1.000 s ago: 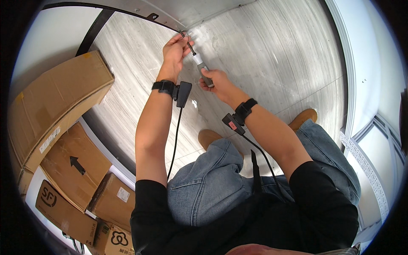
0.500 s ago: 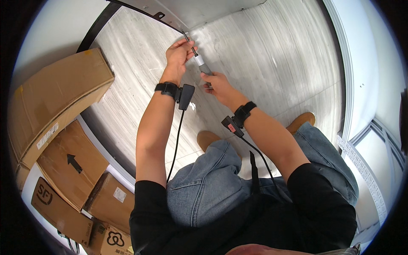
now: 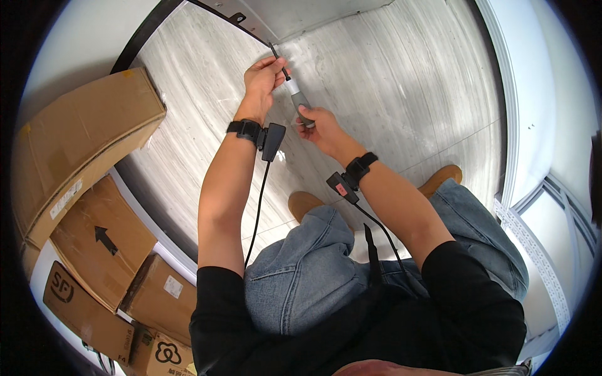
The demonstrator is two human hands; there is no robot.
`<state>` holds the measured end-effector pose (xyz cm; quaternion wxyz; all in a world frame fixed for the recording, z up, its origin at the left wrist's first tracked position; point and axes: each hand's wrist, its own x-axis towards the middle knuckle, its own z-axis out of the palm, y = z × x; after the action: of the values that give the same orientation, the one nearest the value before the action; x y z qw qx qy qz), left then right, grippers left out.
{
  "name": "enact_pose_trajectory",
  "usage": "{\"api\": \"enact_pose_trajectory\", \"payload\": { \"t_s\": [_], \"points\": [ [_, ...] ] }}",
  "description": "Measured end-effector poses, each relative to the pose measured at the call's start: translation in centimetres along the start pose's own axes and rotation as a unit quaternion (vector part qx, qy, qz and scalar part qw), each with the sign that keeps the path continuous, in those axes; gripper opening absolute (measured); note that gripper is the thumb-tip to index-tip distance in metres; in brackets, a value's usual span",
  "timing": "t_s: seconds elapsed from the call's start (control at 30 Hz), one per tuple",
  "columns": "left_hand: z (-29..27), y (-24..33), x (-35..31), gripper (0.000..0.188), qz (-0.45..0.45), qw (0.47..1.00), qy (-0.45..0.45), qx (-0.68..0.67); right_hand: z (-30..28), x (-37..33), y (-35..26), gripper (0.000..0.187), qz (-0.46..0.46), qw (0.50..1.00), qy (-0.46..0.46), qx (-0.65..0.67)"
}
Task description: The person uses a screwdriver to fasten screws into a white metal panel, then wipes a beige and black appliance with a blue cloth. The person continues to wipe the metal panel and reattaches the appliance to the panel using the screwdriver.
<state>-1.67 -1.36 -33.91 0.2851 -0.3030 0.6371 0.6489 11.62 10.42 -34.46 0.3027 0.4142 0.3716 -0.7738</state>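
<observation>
A screwdriver with a grey handle, pale collar and dark shaft slants up and to the left. Around the lower part of its handle, my right hand is closed. My left hand pinches the dark shaft between thumb and fingers. Beyond my left fingers, the shaft's far end meets the bottom edge of a grey metal panel; the contact at the tip is too small to make out. A dark bracket with a hole sits on that edge, left of the tip.
Cardboard boxes are stacked at the left, with a large carton on top. Pale wood-look floor lies under my hands. A white wall stands at the right. Cables run from my wrist devices.
My right hand sits slightly lower on the screwdriver, showing more of its grey handle. My left hand keeps its pinch on the shaft. The whole view has shifted slightly.
</observation>
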Motion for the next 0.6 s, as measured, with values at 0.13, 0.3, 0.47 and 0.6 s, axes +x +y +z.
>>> {"api": "enact_pose_trajectory", "payload": {
  "t_s": [0.13,0.3,0.47,0.6],
  "points": [
    [-0.1,-0.1,0.1,0.02,0.011,1.0,-0.013,-0.021,-0.3,-0.2,-0.1,0.043,0.019,0.999,0.01,0.043],
    [-0.6,-0.1,0.3,0.03,0.026,0.992,-0.086,-0.084,-0.7,-0.3,-0.5,0.049,0.068,0.993,-0.023,0.099],
    [0.0,0.6,-0.2,0.041,0.05,0.997,-0.047,-0.04,-0.7,-0.3,-1.1,0.05,0.07,0.995,-0.025,0.059],
    [0.0,0.8,0.0,0.049,0.042,0.998,-0.047,-0.028,-0.2,-0.6,-1.4,0.047,0.004,0.999,-0.005,-0.041]
  ]
}}
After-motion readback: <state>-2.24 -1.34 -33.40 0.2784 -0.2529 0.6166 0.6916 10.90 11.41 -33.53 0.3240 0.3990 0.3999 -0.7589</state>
